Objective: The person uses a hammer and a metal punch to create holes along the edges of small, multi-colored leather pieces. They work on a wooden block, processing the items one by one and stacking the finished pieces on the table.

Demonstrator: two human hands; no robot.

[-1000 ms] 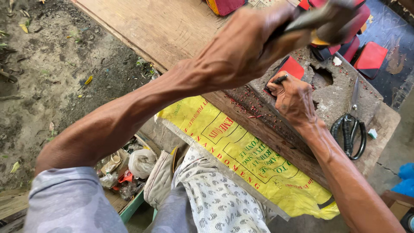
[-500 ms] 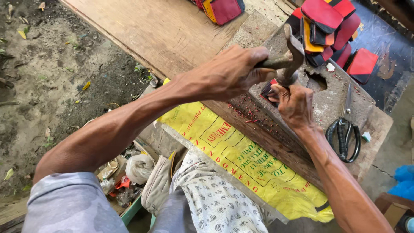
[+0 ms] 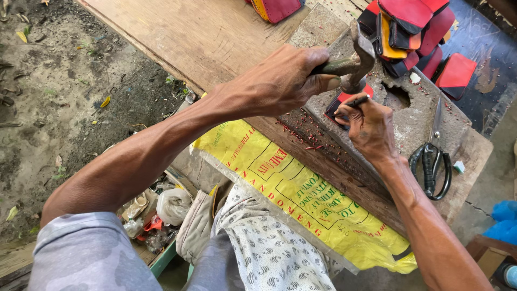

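My left hand (image 3: 280,81) is shut on the handle of a metal hammer (image 3: 362,51), whose head sits just above a thin dark punch tool (image 3: 354,101). The punch is pinched in the fingers of my right hand (image 3: 371,129), its tip on a small red leather piece (image 3: 335,103). That piece lies on a grey stone block (image 3: 420,116) with a broken hole in it. Small red scraps are scattered on the wooden beam in front of the block.
Black scissors (image 3: 431,161) lie on the block to the right of my right wrist. Red and yellow pouches (image 3: 414,27) are stacked at the back, with a loose red piece (image 3: 455,70) beside them. A yellow printed sack (image 3: 301,199) hangs over my lap. A wooden board (image 3: 204,32) stretches left.
The hammer, raised high a second ago, has swung down onto the punch. My right hand has stayed on the red piece.
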